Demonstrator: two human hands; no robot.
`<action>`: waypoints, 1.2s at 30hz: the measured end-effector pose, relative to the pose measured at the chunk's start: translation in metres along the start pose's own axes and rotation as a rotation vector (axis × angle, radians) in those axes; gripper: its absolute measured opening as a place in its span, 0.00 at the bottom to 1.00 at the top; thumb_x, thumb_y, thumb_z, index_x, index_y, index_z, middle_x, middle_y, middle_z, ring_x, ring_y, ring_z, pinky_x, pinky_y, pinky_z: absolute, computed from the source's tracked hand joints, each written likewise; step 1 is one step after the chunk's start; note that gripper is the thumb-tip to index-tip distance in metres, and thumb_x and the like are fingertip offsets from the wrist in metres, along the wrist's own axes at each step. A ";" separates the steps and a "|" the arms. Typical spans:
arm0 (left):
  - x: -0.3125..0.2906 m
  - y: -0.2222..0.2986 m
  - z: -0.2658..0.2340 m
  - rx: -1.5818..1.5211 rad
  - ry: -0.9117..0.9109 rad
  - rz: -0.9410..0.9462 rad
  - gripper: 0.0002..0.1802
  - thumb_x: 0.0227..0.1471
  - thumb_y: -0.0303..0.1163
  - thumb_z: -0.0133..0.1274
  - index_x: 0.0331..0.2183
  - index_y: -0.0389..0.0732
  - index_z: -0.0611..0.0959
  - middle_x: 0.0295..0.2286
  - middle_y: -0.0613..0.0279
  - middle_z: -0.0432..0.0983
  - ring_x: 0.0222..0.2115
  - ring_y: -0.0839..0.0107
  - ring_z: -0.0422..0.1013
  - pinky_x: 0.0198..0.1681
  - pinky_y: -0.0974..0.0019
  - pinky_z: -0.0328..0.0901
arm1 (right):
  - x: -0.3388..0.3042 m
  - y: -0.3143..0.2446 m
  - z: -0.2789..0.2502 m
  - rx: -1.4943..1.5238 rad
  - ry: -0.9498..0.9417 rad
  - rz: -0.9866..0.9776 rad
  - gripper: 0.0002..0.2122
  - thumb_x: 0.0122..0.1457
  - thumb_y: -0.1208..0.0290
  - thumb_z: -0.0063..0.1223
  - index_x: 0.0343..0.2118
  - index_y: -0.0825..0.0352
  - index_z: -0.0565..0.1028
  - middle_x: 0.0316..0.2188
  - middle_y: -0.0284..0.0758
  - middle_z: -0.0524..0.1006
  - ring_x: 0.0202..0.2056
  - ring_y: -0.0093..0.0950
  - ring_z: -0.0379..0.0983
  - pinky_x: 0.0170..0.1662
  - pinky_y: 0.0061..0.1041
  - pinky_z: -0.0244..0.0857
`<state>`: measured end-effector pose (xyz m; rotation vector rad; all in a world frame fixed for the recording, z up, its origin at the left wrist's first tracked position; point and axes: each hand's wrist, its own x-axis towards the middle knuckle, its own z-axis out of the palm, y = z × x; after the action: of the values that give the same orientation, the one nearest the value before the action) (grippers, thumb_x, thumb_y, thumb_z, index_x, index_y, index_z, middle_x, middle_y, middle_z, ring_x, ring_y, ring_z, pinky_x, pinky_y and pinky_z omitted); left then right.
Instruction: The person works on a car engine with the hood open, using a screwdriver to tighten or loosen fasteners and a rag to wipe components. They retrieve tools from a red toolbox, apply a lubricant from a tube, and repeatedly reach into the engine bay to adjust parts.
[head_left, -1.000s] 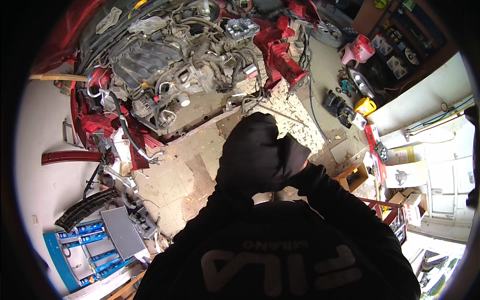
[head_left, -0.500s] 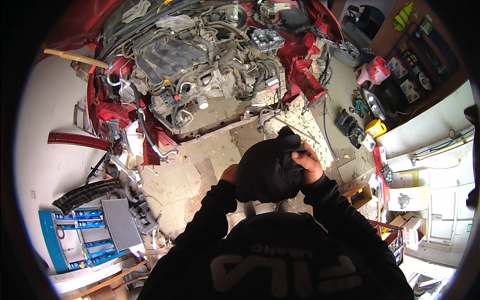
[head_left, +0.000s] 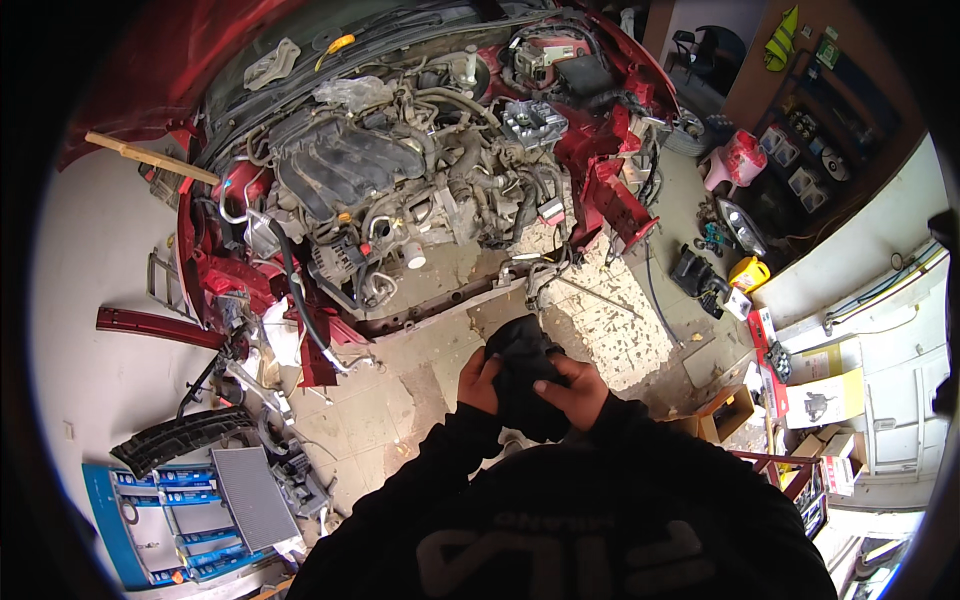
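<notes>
A bunched black cloth (head_left: 525, 375) is held up in front of my chest. My left hand (head_left: 478, 382) grips its left side, thumb against the fabric. On the opposite side, my right hand (head_left: 577, 392) is closed on the cloth with the thumb pressed on top. The fingers behind the fabric are hidden, and the folds do not show what kind of item it is. Beyond my hands stands a red car with its front end stripped, its dusty engine (head_left: 350, 165) exposed and a crossbar (head_left: 430, 312) running along the bottom front.
To the left, a radiator (head_left: 252, 497) leans by blue boxes (head_left: 190, 490), near a black curved trim piece (head_left: 185, 438). A wooden stick (head_left: 150, 157) props at the car's left side. On the right lie a headlight (head_left: 740, 228), a yellow jug (head_left: 748, 274) and cardboard boxes (head_left: 725, 412).
The cloth has gone from a wide, rounded shape to a smaller bunch. My hands have drawn closer together and sit slightly lower. The view has shifted a little.
</notes>
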<state>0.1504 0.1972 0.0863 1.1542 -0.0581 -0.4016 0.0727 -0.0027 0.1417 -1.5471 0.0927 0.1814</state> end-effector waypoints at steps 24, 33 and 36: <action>0.315 0.211 -0.082 0.557 0.748 0.661 0.15 0.73 0.37 0.52 0.51 0.36 0.83 0.43 0.66 0.79 0.45 0.73 0.73 0.50 0.68 0.67 | 0.493 -0.280 -0.518 -0.296 0.959 -0.459 0.19 0.68 0.54 0.64 0.43 0.70 0.80 0.35 0.34 0.80 0.39 0.26 0.75 0.46 0.28 0.70; 0.465 0.302 -0.120 1.410 0.613 1.063 0.04 0.62 0.26 0.59 0.40 0.38 0.84 0.40 0.51 0.81 0.42 0.49 0.76 0.49 0.54 0.70 | 0.531 -0.236 -0.379 -1.135 0.462 -0.858 0.14 0.59 0.73 0.63 0.48 0.67 0.79 0.42 0.48 0.81 0.47 0.51 0.78 0.53 0.47 0.73; 0.514 0.306 -0.128 1.545 0.469 1.141 0.06 0.57 0.26 0.60 0.39 0.40 0.85 0.40 0.53 0.80 0.40 0.49 0.74 0.47 0.52 0.69 | 0.562 -0.217 -0.310 -1.227 0.235 -0.900 0.13 0.59 0.75 0.63 0.46 0.72 0.79 0.41 0.49 0.81 0.46 0.52 0.78 0.50 0.45 0.74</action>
<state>0.7441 0.2405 0.2264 2.4034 -0.6647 1.1679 0.6804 -0.2829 0.2502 -2.6422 -0.6410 -0.8074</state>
